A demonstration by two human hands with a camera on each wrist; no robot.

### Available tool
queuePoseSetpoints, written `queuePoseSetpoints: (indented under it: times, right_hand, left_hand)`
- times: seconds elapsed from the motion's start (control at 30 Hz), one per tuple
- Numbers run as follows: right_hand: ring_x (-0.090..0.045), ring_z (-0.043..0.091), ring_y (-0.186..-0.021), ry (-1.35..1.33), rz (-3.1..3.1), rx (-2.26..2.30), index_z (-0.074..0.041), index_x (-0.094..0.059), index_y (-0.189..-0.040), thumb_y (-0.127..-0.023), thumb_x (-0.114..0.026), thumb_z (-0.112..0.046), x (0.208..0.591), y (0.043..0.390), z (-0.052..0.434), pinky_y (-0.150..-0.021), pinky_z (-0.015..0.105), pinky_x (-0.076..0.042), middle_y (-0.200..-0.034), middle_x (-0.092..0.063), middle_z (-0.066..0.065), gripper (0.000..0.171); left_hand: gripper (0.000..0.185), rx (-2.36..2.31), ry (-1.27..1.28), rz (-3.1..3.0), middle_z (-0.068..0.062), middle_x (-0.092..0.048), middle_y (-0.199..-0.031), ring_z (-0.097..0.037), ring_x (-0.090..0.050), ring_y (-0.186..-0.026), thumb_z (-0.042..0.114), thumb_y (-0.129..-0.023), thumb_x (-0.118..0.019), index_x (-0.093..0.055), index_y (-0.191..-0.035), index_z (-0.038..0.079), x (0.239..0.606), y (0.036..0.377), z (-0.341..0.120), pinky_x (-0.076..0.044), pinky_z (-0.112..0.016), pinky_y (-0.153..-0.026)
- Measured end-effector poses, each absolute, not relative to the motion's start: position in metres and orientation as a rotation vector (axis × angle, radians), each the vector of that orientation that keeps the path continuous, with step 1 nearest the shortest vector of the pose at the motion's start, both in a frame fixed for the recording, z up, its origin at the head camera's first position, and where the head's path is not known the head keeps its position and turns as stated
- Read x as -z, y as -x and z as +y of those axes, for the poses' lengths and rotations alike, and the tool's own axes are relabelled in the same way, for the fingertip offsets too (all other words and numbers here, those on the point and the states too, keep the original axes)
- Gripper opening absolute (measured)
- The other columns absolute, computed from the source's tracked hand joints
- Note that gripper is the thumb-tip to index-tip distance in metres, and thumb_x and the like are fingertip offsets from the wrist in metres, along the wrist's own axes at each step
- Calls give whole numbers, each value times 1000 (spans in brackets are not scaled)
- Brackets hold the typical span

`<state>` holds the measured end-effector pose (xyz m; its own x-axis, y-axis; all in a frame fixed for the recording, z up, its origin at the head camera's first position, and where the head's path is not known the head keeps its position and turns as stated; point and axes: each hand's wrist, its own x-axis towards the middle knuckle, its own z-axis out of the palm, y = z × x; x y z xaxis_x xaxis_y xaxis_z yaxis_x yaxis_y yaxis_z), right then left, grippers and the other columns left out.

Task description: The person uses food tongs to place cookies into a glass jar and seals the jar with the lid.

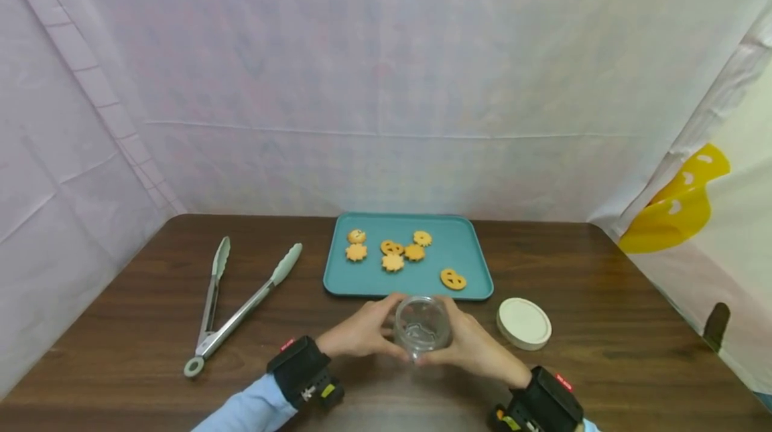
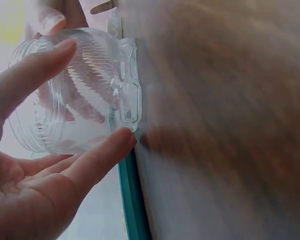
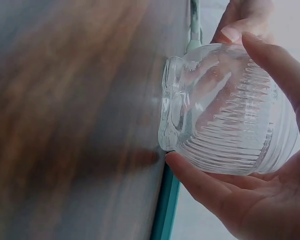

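Clear ribbed glass jar [image 1: 422, 327] upright on brown wooden table [image 1: 603, 298], near front edge, just in front of teal tray [image 1: 464, 251]; mouth open, no lid on. Left hand [image 1: 362, 333] on jar's left side, fingers [image 2: 97, 160] and thumb curved round glass wall, tips touching it. Right hand [image 1: 473, 346] on jar's right side, fingers [image 3: 200, 182] likewise wrapped round ribbed wall, holding. Jar base resting on table in both wrist views, tray edge just behind. White round lid [image 1: 523, 323] flat on table just right of right hand, not touching jar. Six cookies [image 1: 393, 248] on tray: five clustered left of centre, one apart near front right corner. Metal tongs [image 1: 232, 308] with pale green tips lying spread on table, well left of hands. Black wrist straps on both forearms
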<state>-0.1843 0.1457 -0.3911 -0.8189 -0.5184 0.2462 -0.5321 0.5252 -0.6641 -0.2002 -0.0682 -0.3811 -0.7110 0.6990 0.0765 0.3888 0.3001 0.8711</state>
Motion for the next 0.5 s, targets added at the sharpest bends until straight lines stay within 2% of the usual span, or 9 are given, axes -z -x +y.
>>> queuePoseSetpoints:
  times: [0.1, 0.27, 0.4, 0.5]
  right_hand:
    - [-56, 24, -99, -924, -2741, -1216, -6, -37, -121, -62, -78, -40, 389, 184, 146, -80, 37, -45, -112, -56, 11, 79]
    - [-57, 23, -97, -918, -2740, -1176, -6, -39, -120, -62, -78, -41, 388, 183, 146, -78, 35, -46, -110, -57, 11, 78]
    - [-58, 24, -95, -905, -2744, -1163, -7, -39, -120, -62, -78, -41, 389, 183, 146, -77, 35, -46, -108, -58, 11, 78]
    - [-58, 25, -95, -902, -2751, -1169, -6, -39, -119, -62, -78, -41, 390, 182, 146, -77, 35, -47, -107, -59, 13, 78]
  left_hand:
    - [76, -1386, -964, 2233, -17, -42, -130, -32, -48, -113, 9, -68, -76, -34, -131, 3, 380, 201, -70, -45, -24, -85]
    - [71, -1384, -943, 2310, -24, -42, -128, -35, -49, -110, 15, -73, -73, -35, -130, -5, 373, 204, -90, -45, -33, -87]
    - [67, -1270, -877, 2620, -24, -44, -127, -37, -49, -108, 21, -75, -72, -40, -128, -4, 365, 206, -120, -45, -41, -85]
    - [69, -1068, -736, 2938, -25, -44, -126, -39, -45, -111, 23, -73, -73, -41, -128, -4, 362, 206, -146, -41, -47, -88]
